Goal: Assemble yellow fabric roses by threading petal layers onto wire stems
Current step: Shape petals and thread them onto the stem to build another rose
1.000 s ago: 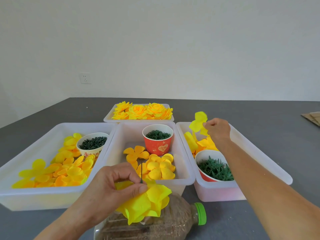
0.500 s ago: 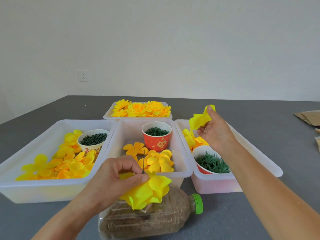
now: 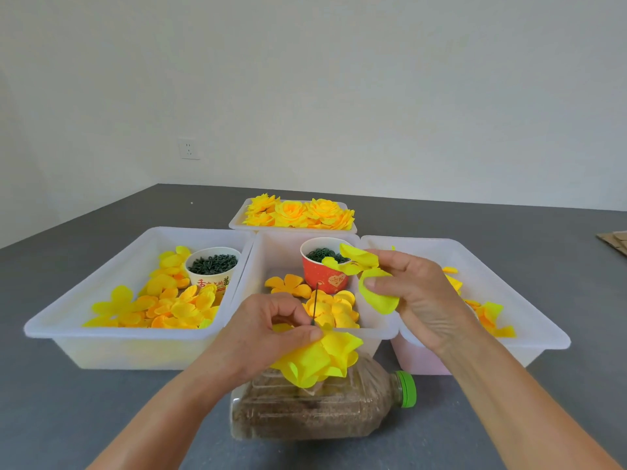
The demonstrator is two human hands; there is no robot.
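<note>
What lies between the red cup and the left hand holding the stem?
In the head view, orange-yellow petals in the middle bin lie between the red cup and left hand.

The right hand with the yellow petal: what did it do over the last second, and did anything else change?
The right hand, pinching the petal layer, carried it from over the right bin leftward and nearer, to beside the wire stem. The left hand kept holding the stem and the partly built rose above the lying bottle. Bins and cups stayed put.
</note>
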